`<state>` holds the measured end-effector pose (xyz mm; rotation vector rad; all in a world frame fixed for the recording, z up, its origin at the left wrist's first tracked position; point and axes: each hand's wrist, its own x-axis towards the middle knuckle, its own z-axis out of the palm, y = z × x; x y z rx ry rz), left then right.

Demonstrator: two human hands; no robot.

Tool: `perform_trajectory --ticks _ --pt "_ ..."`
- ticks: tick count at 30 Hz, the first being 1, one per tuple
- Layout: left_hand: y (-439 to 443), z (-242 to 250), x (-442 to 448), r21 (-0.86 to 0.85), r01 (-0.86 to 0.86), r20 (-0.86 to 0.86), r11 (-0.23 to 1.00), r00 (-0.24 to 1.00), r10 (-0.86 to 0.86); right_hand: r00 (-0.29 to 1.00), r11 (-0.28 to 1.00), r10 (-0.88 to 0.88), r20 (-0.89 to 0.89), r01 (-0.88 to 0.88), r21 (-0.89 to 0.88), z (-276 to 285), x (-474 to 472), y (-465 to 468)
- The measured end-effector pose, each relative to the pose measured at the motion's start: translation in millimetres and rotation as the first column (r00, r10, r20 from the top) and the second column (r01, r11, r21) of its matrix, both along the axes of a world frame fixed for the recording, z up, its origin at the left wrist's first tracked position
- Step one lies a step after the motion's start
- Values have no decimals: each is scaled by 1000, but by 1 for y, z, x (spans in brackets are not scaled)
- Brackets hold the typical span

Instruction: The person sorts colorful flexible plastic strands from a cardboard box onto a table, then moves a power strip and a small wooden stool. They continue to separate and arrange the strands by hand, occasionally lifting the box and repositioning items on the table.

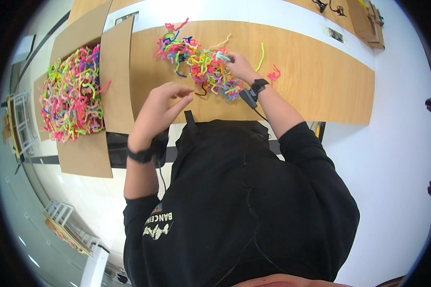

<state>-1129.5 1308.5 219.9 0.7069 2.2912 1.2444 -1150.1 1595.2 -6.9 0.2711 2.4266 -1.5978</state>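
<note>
A loose pile of bent, many-coloured chenille stems (204, 70) lies on the wooden table (316, 79) before me. At the pile's right side, my right hand (241, 67) pinches a pale turquoise chenille stem (221, 56) between thumb and fingers. My left hand (165, 104) hovers over the table's front edge, left of the pile. Its fingers are curled with a gap to the thumb, and nothing shows between them. Just beyond its fingertips lies a dark brown stem (202, 91). Both wrists wear black bands.
An open cardboard box (116, 75) heaped with chenille stems (72, 97) stands at the left. A yellow-green stem (261, 57) and a pink stem (274, 73) lie apart, right of the pile. A cable (261, 115) hangs from the device at my right wrist.
</note>
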Motion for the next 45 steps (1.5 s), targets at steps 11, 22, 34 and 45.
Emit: perform_trajectory --ticks 11,22,34,45 --pt "121 -94 -48 249 -111 -38 962 992 124 998 982 -3 -69 -10 -190 131 20 23" --pt "116 -89 -25 392 -377 469 839 867 170 923 912 385 4 -380 -154 142 34 21" --pt "13 -52 8 563 -549 230 617 822 522 872 856 483 76 -453 -248 135 19 -36" --pt "-215 9 -45 294 -842 -57 453 458 887 874 913 383 299 -308 -269 90 25 -49"
